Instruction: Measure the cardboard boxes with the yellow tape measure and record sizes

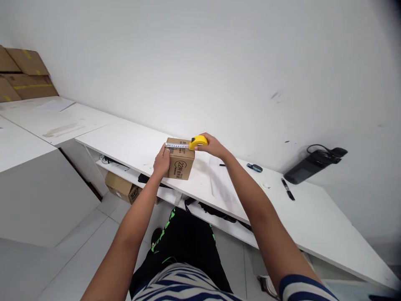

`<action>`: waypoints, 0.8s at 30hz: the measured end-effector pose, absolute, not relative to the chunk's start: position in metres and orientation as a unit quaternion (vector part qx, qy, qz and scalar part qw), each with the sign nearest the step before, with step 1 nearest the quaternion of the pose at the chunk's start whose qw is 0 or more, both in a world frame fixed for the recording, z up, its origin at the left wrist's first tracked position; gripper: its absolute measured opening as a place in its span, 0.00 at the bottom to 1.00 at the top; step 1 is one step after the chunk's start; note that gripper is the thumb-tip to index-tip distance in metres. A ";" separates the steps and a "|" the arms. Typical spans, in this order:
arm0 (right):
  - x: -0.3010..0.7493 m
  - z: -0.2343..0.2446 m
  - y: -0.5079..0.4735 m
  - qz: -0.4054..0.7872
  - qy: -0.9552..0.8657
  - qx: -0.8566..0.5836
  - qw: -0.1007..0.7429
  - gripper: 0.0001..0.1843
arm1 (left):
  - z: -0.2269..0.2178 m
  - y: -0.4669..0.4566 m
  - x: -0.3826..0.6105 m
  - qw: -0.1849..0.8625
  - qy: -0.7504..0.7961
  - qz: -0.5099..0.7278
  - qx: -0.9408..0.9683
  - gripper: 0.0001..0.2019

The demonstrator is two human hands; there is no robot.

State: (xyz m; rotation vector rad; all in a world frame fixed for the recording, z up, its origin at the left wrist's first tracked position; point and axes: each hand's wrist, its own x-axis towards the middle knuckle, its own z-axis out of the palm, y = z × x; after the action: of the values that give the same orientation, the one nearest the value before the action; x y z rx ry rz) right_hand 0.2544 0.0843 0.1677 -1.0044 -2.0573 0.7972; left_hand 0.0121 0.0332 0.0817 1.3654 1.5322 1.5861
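A small brown cardboard box [180, 169] with black print stands on the white desk [150, 140]. My left hand [161, 161] is closed against the box's left side, its fingertips at the end of the pulled-out tape blade [177, 146]. This numbered blade lies across the top of the box from left to right. At the box's right edge, my right hand [213, 146] grips the yellow case of a tape measure [198, 142]. The left hand's fingers are partly hidden, and whether they pinch the blade itself I cannot tell.
Paper sheets [219, 179] lie right of the box. Farther right are a dark blue object [255, 167], a black marker [287, 189] and a dark bottle [313, 165] by the wall. Cartons [29, 79] are stacked far left; another box [120, 186] sits below the desk.
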 end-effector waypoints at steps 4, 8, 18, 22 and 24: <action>0.206 0.172 0.091 0.286 -0.814 -0.357 0.358 0.28 | 0.085 0.040 0.017 0.280 0.535 0.632 0.486 0.27; 0.181 0.182 0.088 0.245 -0.821 -0.358 0.371 0.26 | 0.085 0.044 0.023 0.307 0.505 0.659 0.465 0.32; 0.334 0.142 0.038 0.413 -0.500 -0.397 0.649 0.33 | 0.103 0.099 0.023 0.307 0.490 0.637 0.510 0.34; 0.371 0.113 0.034 0.480 -0.414 -0.386 0.671 0.34 | 0.105 0.064 0.092 0.221 0.470 0.667 0.535 0.32; 0.375 0.099 0.035 0.472 -0.419 -0.398 0.665 0.35 | 0.097 0.041 0.151 0.335 0.436 0.636 0.542 0.32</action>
State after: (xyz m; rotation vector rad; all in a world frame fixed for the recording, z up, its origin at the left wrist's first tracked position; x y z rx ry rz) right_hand 0.3746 0.0352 0.0989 -0.8987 -0.9471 1.0661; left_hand 0.1510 0.0414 0.0971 1.4137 1.1374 1.6583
